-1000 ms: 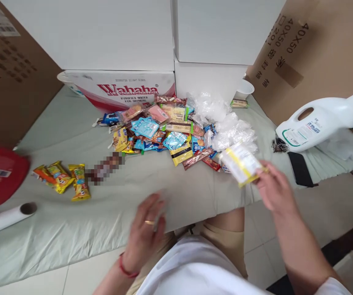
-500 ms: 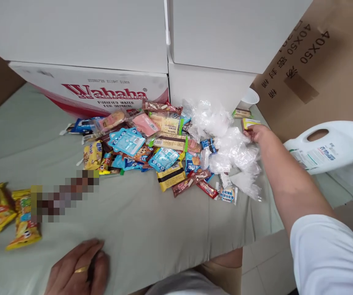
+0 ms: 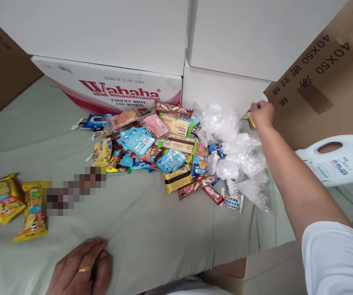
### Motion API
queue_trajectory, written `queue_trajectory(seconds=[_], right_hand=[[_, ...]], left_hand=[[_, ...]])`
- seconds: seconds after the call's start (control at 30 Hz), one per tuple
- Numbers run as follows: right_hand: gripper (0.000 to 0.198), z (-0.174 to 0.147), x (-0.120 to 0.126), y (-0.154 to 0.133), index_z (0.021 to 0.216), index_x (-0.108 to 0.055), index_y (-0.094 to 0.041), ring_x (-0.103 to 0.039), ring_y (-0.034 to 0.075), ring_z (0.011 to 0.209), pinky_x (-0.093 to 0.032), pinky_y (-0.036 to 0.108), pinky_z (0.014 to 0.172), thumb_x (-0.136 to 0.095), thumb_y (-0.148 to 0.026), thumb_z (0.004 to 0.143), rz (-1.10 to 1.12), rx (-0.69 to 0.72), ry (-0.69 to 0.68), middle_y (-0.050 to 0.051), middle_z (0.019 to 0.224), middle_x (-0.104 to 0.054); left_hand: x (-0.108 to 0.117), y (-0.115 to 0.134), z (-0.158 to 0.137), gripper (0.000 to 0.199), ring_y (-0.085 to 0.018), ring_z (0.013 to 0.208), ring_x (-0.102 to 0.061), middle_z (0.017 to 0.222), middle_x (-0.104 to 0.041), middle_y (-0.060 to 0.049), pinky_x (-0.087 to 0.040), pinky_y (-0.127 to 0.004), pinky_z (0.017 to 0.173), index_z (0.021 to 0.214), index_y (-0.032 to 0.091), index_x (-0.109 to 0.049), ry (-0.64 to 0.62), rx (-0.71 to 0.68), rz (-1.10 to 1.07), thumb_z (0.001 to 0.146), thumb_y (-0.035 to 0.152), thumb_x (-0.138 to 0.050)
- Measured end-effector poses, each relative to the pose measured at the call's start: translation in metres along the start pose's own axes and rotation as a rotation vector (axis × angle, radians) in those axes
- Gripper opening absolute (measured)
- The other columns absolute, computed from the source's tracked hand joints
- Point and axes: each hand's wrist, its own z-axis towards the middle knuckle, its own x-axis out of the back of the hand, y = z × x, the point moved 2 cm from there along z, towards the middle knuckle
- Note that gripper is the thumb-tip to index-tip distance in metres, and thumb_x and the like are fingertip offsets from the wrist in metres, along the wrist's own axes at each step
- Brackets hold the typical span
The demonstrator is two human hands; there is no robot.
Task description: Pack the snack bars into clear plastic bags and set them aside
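Observation:
My left hand (image 3: 80, 268), with a ring on one finger, rests on the green cloth with its fingers curled together; I see nothing in it. Stretched out to the far right, my right hand (image 3: 263, 114) is closed beside a white tub (image 3: 262, 97), mostly hidden behind it. Whatever its bent fingers hold is hidden. Just below that hand lies a yellow packet (image 3: 252, 123), partly covered. Left of the arm are crumpled clear plastic bags (image 3: 240, 147) and a heap of wrapped snacks, including a blue sachet (image 3: 136, 140) and a soda biscuit pack (image 3: 176, 125).
Yellow snack packets (image 3: 35, 213) lie at the left, near a pixelated patch. A Wahaba-style water carton, lettered Wahaha (image 3: 112, 86), and white boxes (image 3: 231, 37) stand behind. At right are a brown carton (image 3: 336, 102) and a white detergent jug (image 3: 345, 164).
My right hand has moved farther back toward the tub. The yellow-and-white packet it held is no longer seen in its fingers. My left hand stays on the cloth; the view has shifted.

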Motion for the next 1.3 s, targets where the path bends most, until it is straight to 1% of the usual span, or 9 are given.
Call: queue_trajectory(seconds=[0.17, 0.27, 0.47, 0.67, 0.83, 0.97, 1.1, 1.23, 1.3], right_hand=[[0.037, -0.025, -0.036, -0.11, 0.105, -0.074, -0.014, -0.059, 0.028, 0.114, -0.043, 0.041, 0.105, -0.056, -0.046, 0.1, -0.024, 0.463, -0.194, 0.014, 0.108, -0.071], [0.038, -0.043, -0.06, -0.147, 0.112, -0.074, -0.011, -0.052, 0.035, 0.122, -0.043, 0.047, 0.105, -0.068, -0.044, 0.094, -0.179, 0.502, -0.322, 0.018, 0.113, -0.069], [0.032, -0.077, -0.037, -0.155, 0.12, -0.073, -0.013, -0.055, 0.031, 0.116, -0.044, 0.044, 0.103, -0.05, -0.022, 0.099, -0.208, 0.526, -0.187, 0.017, 0.119, -0.066], [0.036, -0.146, -0.025, -0.129, 0.12, -0.075, -0.023, -0.063, 0.028, 0.107, -0.047, 0.034, 0.086, -0.066, -0.017, 0.085, -0.459, 0.685, -0.547, 0.013, 0.12, -0.07], [0.025, -0.175, -0.015, -0.118, 0.103, -0.075, -0.018, -0.065, 0.026, 0.101, -0.047, 0.034, 0.081, -0.052, -0.017, 0.095, -0.306, 0.558, -0.358, 0.014, 0.112, -0.072], [0.008, -0.211, 0.023, -0.111, 0.09, -0.066, -0.021, -0.055, 0.015, 0.069, -0.045, 0.027, 0.064, -0.068, -0.027, 0.085, 0.635, 0.224, -0.196, 0.002, 0.086, -0.067], [0.029, -0.3, 0.036, -0.104, 0.088, -0.06, -0.024, -0.038, 0.007, 0.051, -0.032, 0.019, 0.045, -0.083, -0.031, 0.072, 1.329, -0.178, -0.621, -0.005, 0.071, -0.054], [0.036, -0.391, 0.026, -0.105, 0.091, -0.064, -0.023, -0.032, 0.005, 0.049, -0.031, 0.014, 0.042, -0.089, -0.028, 0.066, 1.46, -0.419, -0.841, -0.008, 0.064, -0.047], [0.038, -0.42, 0.022, -0.11, 0.088, -0.065, -0.021, -0.03, 0.003, 0.05, -0.029, 0.013, 0.042, -0.092, -0.028, 0.062, 1.456, -0.499, -0.876, -0.008, 0.064, -0.046]], left_hand=[[0.004, 0.011, 0.011, 0.013, -0.029, 0.096, -0.07, 0.103, -0.073, -0.011, -0.054, -0.045, 0.091, 0.107, 0.021, -0.065, 0.03, -0.121, 0.117, 0.097, 0.022, -0.056], [0.004, 0.013, 0.011, 0.015, -0.028, 0.097, -0.07, 0.103, -0.073, -0.01, -0.055, -0.042, 0.09, 0.107, 0.02, -0.065, 0.057, -0.116, 0.127, 0.096, 0.017, -0.056], [0.006, 0.013, 0.007, 0.015, -0.027, 0.099, -0.069, 0.101, -0.073, -0.01, -0.055, -0.039, 0.09, 0.104, 0.018, -0.065, 0.106, -0.113, 0.064, 0.095, 0.01, -0.056], [0.015, 0.017, 0.003, 0.02, -0.019, 0.066, -0.057, 0.07, -0.061, 0.0, -0.047, -0.031, 0.063, 0.083, 0.023, -0.054, 0.186, -0.111, -0.052, 0.097, 0.009, -0.058], [0.012, 0.017, -0.003, 0.036, -0.015, 0.058, -0.052, 0.063, -0.054, 0.003, -0.04, -0.031, 0.056, 0.07, 0.024, -0.042, 0.194, -0.118, -0.089, 0.099, 0.014, -0.061], [0.011, 0.012, -0.004, 0.03, -0.017, 0.06, -0.051, 0.064, -0.053, 0.003, -0.041, -0.031, 0.059, 0.074, 0.024, -0.047, 0.293, -0.105, -0.135, 0.098, 0.012, -0.061], [0.015, 0.018, -0.001, 0.013, -0.019, 0.076, -0.06, 0.085, -0.063, -0.004, -0.05, -0.032, 0.07, 0.101, 0.022, -0.059, 0.322, -0.027, -0.23, 0.099, 0.011, -0.052], [0.027, 0.051, 0.0, 0.014, -0.016, 0.078, -0.06, 0.103, -0.062, -0.006, -0.053, -0.033, 0.074, 0.114, 0.022, -0.057, 0.308, 0.051, -0.46, 0.1, 0.024, -0.058], [0.032, 0.074, 0.003, 0.033, -0.022, 0.095, -0.064, 0.113, -0.063, -0.01, -0.055, -0.038, 0.083, 0.125, 0.022, -0.055, 0.316, -0.004, -0.521, 0.098, 0.039, -0.064]])
